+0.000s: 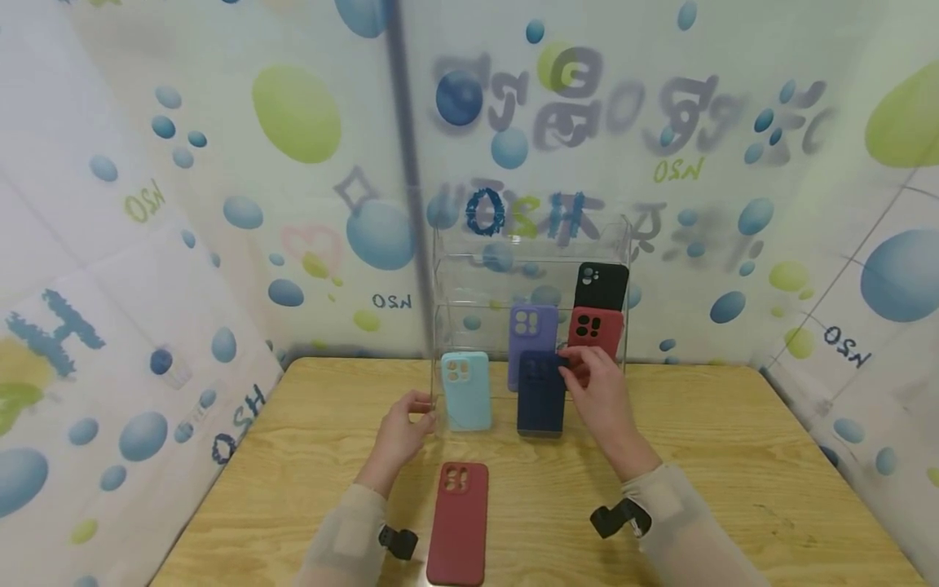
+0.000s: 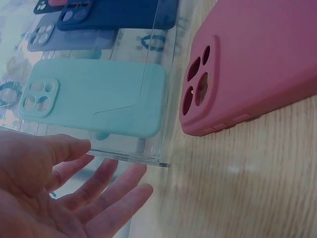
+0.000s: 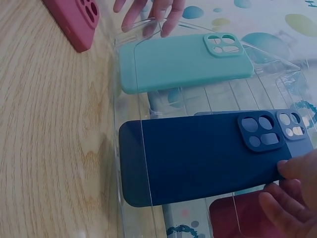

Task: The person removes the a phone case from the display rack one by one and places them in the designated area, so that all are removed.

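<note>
Wooden bench (image 1: pixel 697 456), centre frame: right hand (image 1: pixel 603 397) pinches navy case (image 1: pixel 541 394) on clear rack (image 1: pixel 623 244); left hand (image 1: pixel 402 430), fingers relaxed, steadies rack. Next likely: seat case upright.

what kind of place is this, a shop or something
Probably a staged tabletop booth made to look like a shop display: a clear acrylic tiered stand holds phone cases such as the navy case, on a wooden table walled in by bubble-printed sheets.
</note>
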A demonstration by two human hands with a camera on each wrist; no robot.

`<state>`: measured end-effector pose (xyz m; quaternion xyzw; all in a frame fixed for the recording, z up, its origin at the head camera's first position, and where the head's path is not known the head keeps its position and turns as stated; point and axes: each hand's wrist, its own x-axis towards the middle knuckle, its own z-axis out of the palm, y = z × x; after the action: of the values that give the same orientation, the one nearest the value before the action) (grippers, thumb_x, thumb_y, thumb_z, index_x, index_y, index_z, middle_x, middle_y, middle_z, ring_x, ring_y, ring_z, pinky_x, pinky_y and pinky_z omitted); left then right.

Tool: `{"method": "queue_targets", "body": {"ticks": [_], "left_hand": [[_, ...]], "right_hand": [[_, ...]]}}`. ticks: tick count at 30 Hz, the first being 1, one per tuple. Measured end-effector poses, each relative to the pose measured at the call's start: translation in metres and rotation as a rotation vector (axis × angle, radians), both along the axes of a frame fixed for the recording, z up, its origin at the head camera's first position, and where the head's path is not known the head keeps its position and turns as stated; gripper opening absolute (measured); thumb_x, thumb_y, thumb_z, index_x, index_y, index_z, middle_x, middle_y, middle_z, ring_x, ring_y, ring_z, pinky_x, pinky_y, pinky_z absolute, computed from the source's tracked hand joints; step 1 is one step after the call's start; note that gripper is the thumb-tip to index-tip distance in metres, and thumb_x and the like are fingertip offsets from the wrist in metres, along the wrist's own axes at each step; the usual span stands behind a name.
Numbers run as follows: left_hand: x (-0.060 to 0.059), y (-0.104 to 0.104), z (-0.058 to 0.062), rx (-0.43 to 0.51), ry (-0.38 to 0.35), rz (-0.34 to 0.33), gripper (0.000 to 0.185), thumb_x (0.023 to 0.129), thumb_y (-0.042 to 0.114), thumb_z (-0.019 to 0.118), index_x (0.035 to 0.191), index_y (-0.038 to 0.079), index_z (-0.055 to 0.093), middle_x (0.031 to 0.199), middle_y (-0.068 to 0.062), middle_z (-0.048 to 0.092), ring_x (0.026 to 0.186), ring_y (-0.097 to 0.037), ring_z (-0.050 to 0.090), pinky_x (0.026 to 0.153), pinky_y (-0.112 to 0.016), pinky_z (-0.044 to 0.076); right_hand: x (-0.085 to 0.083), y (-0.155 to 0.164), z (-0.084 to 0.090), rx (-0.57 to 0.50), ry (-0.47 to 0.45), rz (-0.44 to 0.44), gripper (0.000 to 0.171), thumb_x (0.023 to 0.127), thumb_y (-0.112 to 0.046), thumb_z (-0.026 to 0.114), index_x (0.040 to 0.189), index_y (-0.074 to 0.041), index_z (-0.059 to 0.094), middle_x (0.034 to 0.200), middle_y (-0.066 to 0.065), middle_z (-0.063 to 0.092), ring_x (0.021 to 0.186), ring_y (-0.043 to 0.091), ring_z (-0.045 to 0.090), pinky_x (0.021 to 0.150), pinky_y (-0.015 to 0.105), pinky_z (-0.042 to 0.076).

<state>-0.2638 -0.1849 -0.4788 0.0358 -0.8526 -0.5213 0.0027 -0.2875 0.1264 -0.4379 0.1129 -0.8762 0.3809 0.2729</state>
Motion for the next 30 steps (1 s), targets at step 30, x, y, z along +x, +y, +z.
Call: {"method": "queue_targets", "body": {"ticks": [30], "left_hand": [[-0.004,-0.001,-0.003,-0.017,-0.007,-0.002,0.023,0.103,0.012,0.061,0.125,0.006,0.062,0.129,-0.022,0.064,0.092,-0.024,0.073,0.066,-0.032,0.055]], "right_hand": [[0.012,0.005,0.020,-0.121,-0.061,0.063,0.018,0.092,-0.012,0.078,0.110,-0.011,0.073,0.101,0.007,0.072,0.086,0.018,0.072,0.073,0.019,0.056]]}}
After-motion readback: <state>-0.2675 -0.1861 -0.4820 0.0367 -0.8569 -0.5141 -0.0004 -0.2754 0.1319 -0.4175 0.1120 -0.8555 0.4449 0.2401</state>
